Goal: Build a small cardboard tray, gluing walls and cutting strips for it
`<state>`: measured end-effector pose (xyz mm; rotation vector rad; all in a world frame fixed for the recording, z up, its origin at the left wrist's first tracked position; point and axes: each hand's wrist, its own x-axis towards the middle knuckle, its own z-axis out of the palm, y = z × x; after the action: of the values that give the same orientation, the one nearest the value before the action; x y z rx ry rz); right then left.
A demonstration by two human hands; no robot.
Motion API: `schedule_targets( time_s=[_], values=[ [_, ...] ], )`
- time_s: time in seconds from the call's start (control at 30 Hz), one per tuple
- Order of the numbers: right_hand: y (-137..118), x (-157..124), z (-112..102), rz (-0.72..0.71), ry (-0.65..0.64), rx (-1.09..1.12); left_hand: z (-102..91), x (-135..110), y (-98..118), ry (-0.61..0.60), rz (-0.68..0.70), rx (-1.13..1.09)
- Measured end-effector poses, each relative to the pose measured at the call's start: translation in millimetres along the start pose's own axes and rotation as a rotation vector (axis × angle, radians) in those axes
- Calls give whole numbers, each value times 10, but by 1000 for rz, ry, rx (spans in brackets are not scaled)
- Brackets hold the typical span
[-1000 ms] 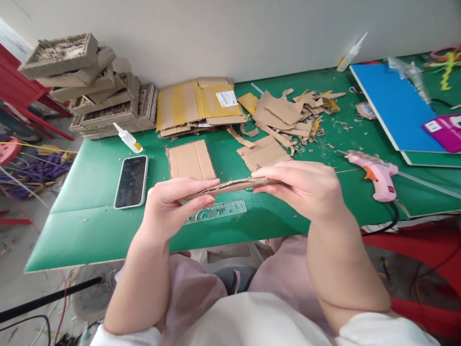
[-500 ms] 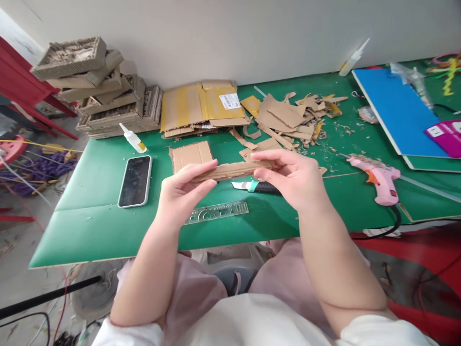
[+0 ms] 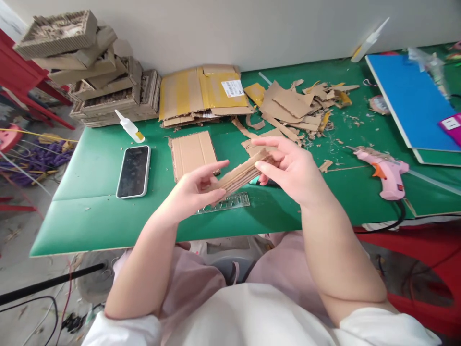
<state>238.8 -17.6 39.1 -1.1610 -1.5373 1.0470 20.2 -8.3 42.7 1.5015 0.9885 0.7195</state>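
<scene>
Between my two hands, above the table, is a narrow cardboard strip (image 3: 242, 176), tilted with its right end higher. My left hand (image 3: 194, 190) pinches its lower left end between thumb and fingers. At the upper right end, the thumb and fingers of my right hand (image 3: 286, 166) close on it. Behind my left hand a square cardboard piece (image 3: 192, 151) lies flat. Under the strip is a clear plastic ruler (image 3: 237, 200), partly covered by my left hand. A utility knife (image 3: 255, 181) is mostly hidden beneath my right hand.
A phone (image 3: 133, 171) and a glue bottle (image 3: 129, 127) lie at left, before stacked cardboard trays (image 3: 115, 103). A folded cardboard box (image 3: 183, 96) and cardboard scraps (image 3: 284, 103) are at the back. At right are a pink glue gun (image 3: 387, 173) and a blue board (image 3: 414, 101).
The strip has turned from nearly level to slanted, its left end lower and its layered edge showing. My left hand has dropped slightly. More of the square piece shows; the knife is more covered.
</scene>
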Motion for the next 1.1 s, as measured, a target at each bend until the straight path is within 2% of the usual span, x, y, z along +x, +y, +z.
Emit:
schedule_targets(
  time_s=[0.03,0.1,0.27,0.33,0.4,0.5,0.57,0.7,0.87,0.97,1.1],
  values=[
    [8,-6,-5,0,-53,-34,16,-8,-28,-66,-63,-13],
    [44,-11,-31,15,-142,-137,57,-16,-110,-108,-165,-30],
    [272,-13,-176,64,-150,-712,80,-55,-333,-83,-262,69],
    [376,-29,-212,29,-182,-905,50,-102,-354,-107,-257,171],
    [456,-54,-215,-33,-209,-1013,32,-164,-322,-181,-223,308],
    [522,-85,-190,-134,-210,-1086,72,-255,-231,-336,-146,499],
    [533,-93,-186,-167,-190,-1100,130,-299,-196,-364,-94,589],
    [480,-85,-250,-138,-104,-994,182,-307,-257,-265,32,767],
    [344,-80,-361,-154,-34,-794,81,-185,-409,-95,138,990],
    [261,-102,-376,-124,-53,-748,127,-162,-474,3,263,1066],
    [155,-181,-326,-110,-158,-729,373,-324,-565,172,466,1206]
  ],
)
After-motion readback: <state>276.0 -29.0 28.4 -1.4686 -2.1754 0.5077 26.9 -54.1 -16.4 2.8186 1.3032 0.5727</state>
